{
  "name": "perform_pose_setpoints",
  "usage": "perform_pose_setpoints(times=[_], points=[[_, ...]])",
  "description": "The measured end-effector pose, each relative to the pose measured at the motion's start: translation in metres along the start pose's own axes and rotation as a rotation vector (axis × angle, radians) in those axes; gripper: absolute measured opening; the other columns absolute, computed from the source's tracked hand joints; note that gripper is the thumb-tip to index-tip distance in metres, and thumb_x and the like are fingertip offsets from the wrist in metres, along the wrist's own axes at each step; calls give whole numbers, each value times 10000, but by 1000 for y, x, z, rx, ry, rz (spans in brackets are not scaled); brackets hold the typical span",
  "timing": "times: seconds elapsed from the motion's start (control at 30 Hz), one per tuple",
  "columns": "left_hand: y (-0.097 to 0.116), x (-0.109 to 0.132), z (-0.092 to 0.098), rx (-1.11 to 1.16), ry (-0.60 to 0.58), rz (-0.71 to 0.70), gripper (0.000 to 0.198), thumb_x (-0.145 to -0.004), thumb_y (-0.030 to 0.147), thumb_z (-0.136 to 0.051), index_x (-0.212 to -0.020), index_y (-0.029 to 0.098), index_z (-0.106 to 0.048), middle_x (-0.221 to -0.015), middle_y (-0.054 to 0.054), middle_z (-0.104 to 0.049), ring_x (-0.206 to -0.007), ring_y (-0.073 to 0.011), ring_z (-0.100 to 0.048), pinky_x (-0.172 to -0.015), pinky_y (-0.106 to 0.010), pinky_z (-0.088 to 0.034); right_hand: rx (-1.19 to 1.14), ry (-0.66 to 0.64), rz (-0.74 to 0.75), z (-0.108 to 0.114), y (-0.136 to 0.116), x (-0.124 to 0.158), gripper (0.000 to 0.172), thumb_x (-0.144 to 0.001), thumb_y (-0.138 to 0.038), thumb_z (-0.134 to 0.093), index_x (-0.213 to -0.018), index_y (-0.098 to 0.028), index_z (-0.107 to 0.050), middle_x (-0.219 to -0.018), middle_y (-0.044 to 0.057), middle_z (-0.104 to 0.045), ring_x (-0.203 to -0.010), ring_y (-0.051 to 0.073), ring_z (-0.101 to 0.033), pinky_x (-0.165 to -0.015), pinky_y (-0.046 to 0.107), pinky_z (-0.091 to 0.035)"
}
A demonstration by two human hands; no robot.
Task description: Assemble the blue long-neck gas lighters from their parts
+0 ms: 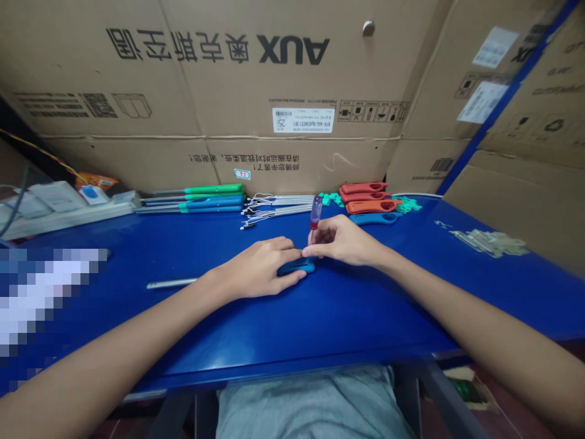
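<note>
My left hand [262, 266] lies over a blue lighter handle [299, 265] on the blue table, its fingers and thumb gripping it from both sides. A silver metal tube [171, 283] sticks out to the left from under my left wrist, roughly in line with the handle; the join is hidden. My right hand [340, 241] pinches the shaft of a small screwdriver [315, 213] with a clear purple and red handle. The screwdriver stands almost upright, point down, at the far side of the blue handle. Its tip is hidden by my fingers.
Behind lie green and blue stick lighters [214, 198], metal rods with wires [287, 203], small teal parts [331, 199] and red and orange handle shells [365, 198]. Clear flat parts [491, 242] lie right. A power strip [68, 213] stands left. Cardboard [219, 79] walls the back.
</note>
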State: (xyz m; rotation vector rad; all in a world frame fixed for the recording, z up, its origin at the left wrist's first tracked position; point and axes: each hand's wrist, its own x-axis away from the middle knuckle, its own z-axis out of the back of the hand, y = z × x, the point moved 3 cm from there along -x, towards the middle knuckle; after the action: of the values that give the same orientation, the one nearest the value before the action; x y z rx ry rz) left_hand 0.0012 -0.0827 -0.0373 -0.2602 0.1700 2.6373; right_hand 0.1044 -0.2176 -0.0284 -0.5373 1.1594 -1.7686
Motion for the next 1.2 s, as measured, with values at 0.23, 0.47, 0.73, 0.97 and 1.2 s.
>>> perform_pose_setpoints(times=[0.23, 0.47, 0.73, 0.97, 1.2], points=[[0, 0, 0, -2, -2, -8, 378, -951, 396, -424, -1165, 168, -636, -971, -84, -629, -861, -169, -597, -791, -278, -469, -48, -79, -21, 2, -1, 0, 175, -698, -268, -704, -754, -115, -641, -665, 10, -626, -573, 103, -557, -569, 243, -453], [-1, 0, 0, 5, -10, 0, 385, -949, 410, -422, -1116, 149, -651, -952, -86, -619, -850, -176, -592, -775, -291, -473, 35, -3, -2, 0, 1, 1, 236, -658, -304, -764, -684, -122, -616, -625, 0, -593, -591, 97, -519, -572, 233, -417], [0, -1, -1, 4, -7, -1, 361, -944, 397, -436, -1128, 158, -635, -959, -83, -621, -847, -171, -593, -776, -287, -470, 36, -30, 24, 0, 3, 0, 230, -698, -327, -728, -722, -119, -634, -645, 14, -609, -576, 101, -527, -554, 237, -433], [-3, 2, 3, 140, 28, 134, 358, -891, 475, -507, -1074, 168, -527, -988, -64, -616, -884, -193, -605, -769, -319, -492, 175, 48, 105, -4, 10, -1, 294, -737, -392, -711, -689, -133, -580, -615, -4, -567, -563, 91, -480, -537, 228, -375], [4, 4, 14, 114, 258, -82, 750, -798, 386, -639, -1416, 231, -243, -1461, -145, -323, -1348, -297, -332, -1099, -469, -346, 201, 44, 149, -5, 9, -1, 275, -748, -383, -701, -713, -146, -566, -615, -19, -553, -550, 91, -474, -550, 232, -377]])
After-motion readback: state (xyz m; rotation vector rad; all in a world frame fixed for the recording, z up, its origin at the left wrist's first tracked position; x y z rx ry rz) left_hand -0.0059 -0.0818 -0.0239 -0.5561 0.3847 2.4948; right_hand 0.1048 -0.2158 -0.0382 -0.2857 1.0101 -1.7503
